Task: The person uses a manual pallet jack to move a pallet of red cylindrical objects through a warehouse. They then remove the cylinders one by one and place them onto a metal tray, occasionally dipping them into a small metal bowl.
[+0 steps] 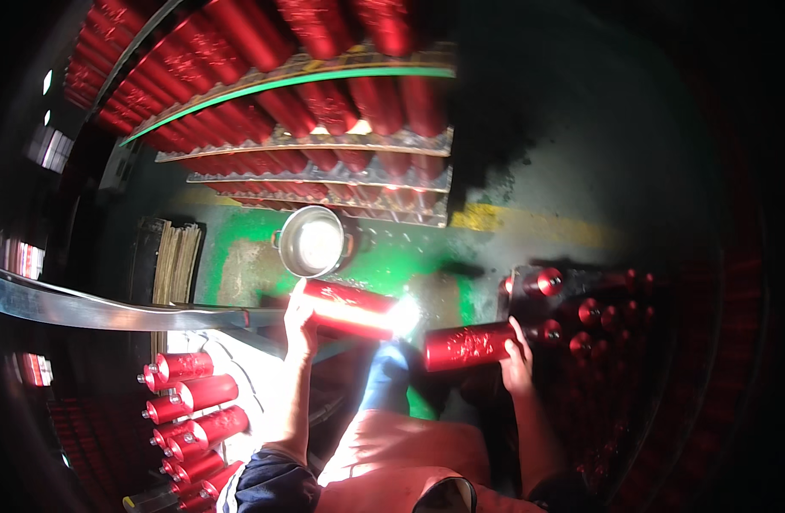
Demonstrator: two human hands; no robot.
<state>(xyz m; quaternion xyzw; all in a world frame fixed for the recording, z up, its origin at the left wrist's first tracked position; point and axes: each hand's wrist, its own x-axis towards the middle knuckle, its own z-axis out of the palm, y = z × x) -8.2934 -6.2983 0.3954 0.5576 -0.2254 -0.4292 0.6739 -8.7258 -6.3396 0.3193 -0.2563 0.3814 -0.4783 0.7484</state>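
Observation:
My left hand (301, 325) is closed around the left end of a shiny red metal cylinder (351, 309). The cylinder lies nearly level, and a strong glare covers its right end. To the right, my right hand (517, 362) grips the right end of a second red cylinder (465, 345), which has faint raised or printed marks on its side. The two cylinders are apart, with their free ends facing each other above my lap. Just beyond the left one, a round silver metal pot (312, 243) with side handles stands on the floor; its inside is brightly lit.
A tiered rack (324, 145) packed with red cylinders stands ahead. Several necked red cylinders (206, 392) are stacked at left on a white surface. More cylinders (589, 312) sit at right in shadow. A metal rail (110, 314) juts in from the left, near upright boards (177, 261).

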